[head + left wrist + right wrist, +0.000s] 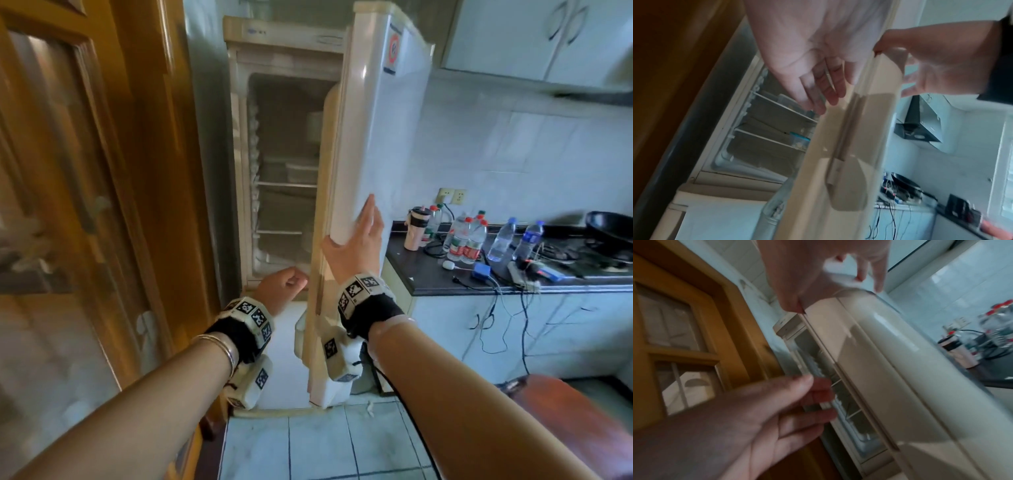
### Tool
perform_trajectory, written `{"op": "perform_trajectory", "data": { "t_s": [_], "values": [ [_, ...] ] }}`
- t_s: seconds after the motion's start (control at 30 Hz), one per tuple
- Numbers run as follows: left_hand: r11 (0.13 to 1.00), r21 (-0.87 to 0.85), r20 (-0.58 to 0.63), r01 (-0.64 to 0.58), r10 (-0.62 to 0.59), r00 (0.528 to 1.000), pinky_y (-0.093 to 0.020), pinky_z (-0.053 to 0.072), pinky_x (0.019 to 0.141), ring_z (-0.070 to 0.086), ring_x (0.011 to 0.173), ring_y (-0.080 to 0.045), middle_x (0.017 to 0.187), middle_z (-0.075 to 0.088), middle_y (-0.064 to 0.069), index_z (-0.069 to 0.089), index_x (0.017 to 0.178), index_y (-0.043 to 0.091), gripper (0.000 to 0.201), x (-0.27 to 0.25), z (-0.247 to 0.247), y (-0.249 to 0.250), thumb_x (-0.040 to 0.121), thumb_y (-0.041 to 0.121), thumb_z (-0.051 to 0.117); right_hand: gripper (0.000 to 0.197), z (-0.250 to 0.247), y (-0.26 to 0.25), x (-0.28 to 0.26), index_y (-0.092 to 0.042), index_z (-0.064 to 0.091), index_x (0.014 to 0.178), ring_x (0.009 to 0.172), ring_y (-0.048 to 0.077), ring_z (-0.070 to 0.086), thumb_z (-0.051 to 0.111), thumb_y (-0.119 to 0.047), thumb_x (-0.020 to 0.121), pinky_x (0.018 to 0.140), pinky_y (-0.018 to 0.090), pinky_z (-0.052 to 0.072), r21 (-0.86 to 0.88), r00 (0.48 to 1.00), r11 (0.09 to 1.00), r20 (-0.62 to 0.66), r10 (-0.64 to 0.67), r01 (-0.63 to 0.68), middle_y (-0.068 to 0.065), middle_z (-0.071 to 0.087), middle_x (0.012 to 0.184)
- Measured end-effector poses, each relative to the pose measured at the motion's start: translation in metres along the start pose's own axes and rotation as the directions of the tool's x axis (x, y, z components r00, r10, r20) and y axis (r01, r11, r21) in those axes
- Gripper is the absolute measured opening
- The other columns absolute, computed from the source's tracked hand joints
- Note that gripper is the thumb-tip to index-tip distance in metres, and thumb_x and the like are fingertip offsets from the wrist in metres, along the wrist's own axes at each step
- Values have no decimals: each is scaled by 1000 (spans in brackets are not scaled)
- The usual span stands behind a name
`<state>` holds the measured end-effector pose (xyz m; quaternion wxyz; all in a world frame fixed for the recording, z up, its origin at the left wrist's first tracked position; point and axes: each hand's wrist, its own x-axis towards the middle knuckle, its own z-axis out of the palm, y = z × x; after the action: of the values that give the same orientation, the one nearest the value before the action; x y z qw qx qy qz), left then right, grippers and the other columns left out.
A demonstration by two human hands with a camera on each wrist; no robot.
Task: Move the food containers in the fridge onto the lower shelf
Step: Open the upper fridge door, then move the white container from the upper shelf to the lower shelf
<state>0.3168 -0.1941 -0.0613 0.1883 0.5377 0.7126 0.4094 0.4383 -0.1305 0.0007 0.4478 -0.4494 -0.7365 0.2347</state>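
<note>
**Door half open, no container moved yet**

While I hold the fridge door (373, 137) by its edge, my right hand (356, 236) lies on it, fingers straight and together, thumb wrapped round the edge. My left hand (282, 286) hangs loosely curled beside the door, holding nothing. From the left wrist, two food containers (799, 142) sit on shelves behind the door. The right wrist view shows no container. All moving remains.

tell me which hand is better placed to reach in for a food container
Left. The left hand holds nothing and sits at the opening of the cream fridge, below the clear plastic container. The right hand grips the white fridge door's edge.
</note>
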Motion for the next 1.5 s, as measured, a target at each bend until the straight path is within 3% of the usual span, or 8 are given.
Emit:
{"op": "perform_trajectory", "data": {
  "t_s": [0.17, 0.33, 0.67, 0.83, 1.03, 1.17, 1.3, 1.5],
  "values": [
    [975, 222, 68, 27, -43, 997, -26, 38, 102, 52, 124, -24, 135, 56, -10, 60, 122, 8, 32, 7, 18, 7, 96, 12, 42, 88, -55, 19, -13, -30, -5, 150, 141, 18, 33, 56, -25, 86, 103, 40, 41, -57, 998, 997, 34, 56, -54, -8, 8, 161],
    [897, 441, 91, 4, -49, 995, -33, 35, 110, 47, 131, -27, 143, 50, -12, 47, 137, 14, 40, 18, 36, 11, 100, 25, 37, 71, -95, 42, -21, -26, 11, 149, 123, 27, 54, 49, -26, 90, 98, 41, 45, -104, 975, 974, -116, 190, -202, 2, 34, 153],
    [870, 492, 154, -23, -61, 986, -35, 41, 106, 52, 126, -31, 139, 54, -14, 50, 135, 13, 40, 31, 65, 26, 98, 23, 37, 44, -178, 105, -6, -9, 37, 137, 115, 34, 55, 42, -22, 96, 96, 43, 44, -182, 868, 899, -391, 305, -398, 18, 55, 130],
    [873, 486, 164, -27, -61, 985, -34, 41, 105, 52, 126, -30, 139, 54, -13, 51, 135, 13, 40, 37, 72, 32, 98, 20, 37, 45, -202, 126, 10, 4, 28, 139, 125, 34, 49, 31, -4, 95, 101, 41, 41, -342, 876, 828, -358, 323, -445, 21, 44, 138],
    [863, 503, 158, -35, -52, 986, -33, 38, 107, 49, 129, -29, 143, 51, -13, 50, 136, 13, 40, 45, 79, 37, 98, 18, 38, 72, -197, 114, 1, -14, 5, 152, 145, 26, 22, 40, -10, 90, 119, 40, 25, -374, 900, 866, -400, 173, -332, 10, 12, 160],
    [854, 519, 165, -39, -55, 985, -32, 35, 111, 45, 133, -28, 146, 47, -11, 49, 137, 14, 41, 52, 81, 38, 98, 20, 38, 75, -155, 85, -7, -17, 9, 152, 148, 22, 14, 45, -11, 87, 123, 36, 15, -524, 965, 849, -249, -77, -67, 8, 11, 161],
    [856, 516, 193, -21, -92, 977, -33, 30, 116, 39, 138, -26, 151, 39, -9, 41, 143, 17, 46, 63, 64, 20, 98, 24, 37, 61, -97, 75, 3, -19, 18, 150, 139, 26, 35, 40, -20, 94, 114, 39, 32, -530, 997, 847, 30, 76, -49, 7, 30, 155],
    [836, 546, 189, 61, -194, 963, -33, 31, 115, 39, 137, -25, 152, 38, -8, 37, 144, 17, 47, 83, 16, -32, 98, 21, 32, 52, 4, 83, 25, -17, 30, 143, 132, 31, 42, 38, -29, 94, 110, 41, 35, -609, 904, 792, 324, 280, -27, 10, 37, 147]
  ]
}}
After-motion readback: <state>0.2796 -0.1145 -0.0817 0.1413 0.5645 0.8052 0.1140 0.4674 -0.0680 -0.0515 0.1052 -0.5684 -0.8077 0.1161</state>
